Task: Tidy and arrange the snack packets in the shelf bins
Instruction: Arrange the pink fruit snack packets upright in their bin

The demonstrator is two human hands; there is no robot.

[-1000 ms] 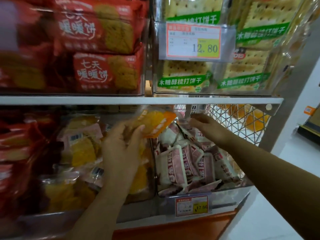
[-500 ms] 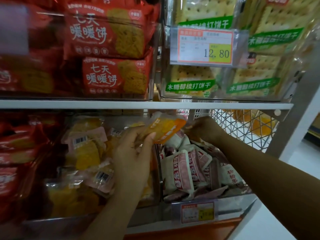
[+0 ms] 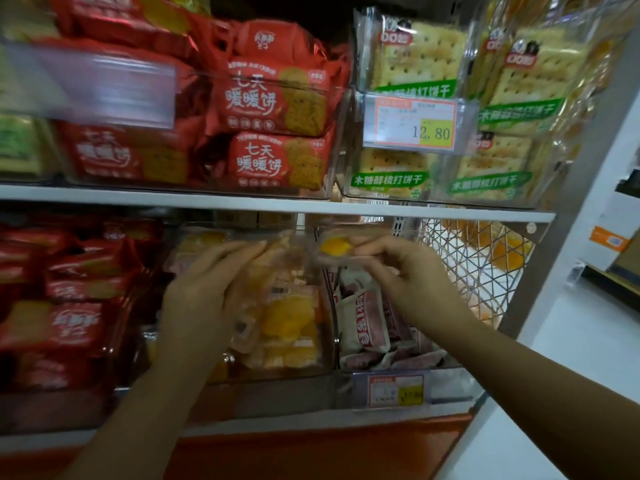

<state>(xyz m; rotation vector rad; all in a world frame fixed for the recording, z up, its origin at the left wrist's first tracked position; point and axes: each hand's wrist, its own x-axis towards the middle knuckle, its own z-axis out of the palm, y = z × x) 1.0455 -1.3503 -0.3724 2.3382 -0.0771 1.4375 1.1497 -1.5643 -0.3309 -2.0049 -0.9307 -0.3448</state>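
- The right hand (image 3: 408, 275) is raised just under the white shelf board (image 3: 242, 201), and its fingers (image 3: 367, 249) are curled and pinching a small clear packet with a yellow filling (image 3: 334, 247) by its right end.
- This packet hangs in the air above the divide between two bins on the lower shelf and rests in neither.
- The left hand (image 3: 207, 292) reaches up from the left with its fingers stretched toward the packet's blurred left end. Motion blur hides whether they grip it or only touch it.
- Below the left hand is the clear plastic middle bin (image 3: 284, 374), which holds a loose heap of clear packets with yellow filling (image 3: 287, 323).
- Just to its right, the clear plastic right bin (image 3: 448, 384) holds white-and-maroon sachets (image 3: 367, 327) lying jumbled. A small orange-and-yellow price label (image 3: 394, 391) is fixed to its front.
- Red foil packets (image 3: 69, 323) fill the lower shelf to the left.
- On the upper shelf are stacked red biscuit packs (image 3: 277, 98) and, beside them on the right, clear cracker packs with green bands (image 3: 415, 64). A price tag reading 12.80 (image 3: 415, 123) hangs in front of the crackers.
- A metal wire-mesh panel (image 3: 467, 271) closes the right end of the lower shelf.
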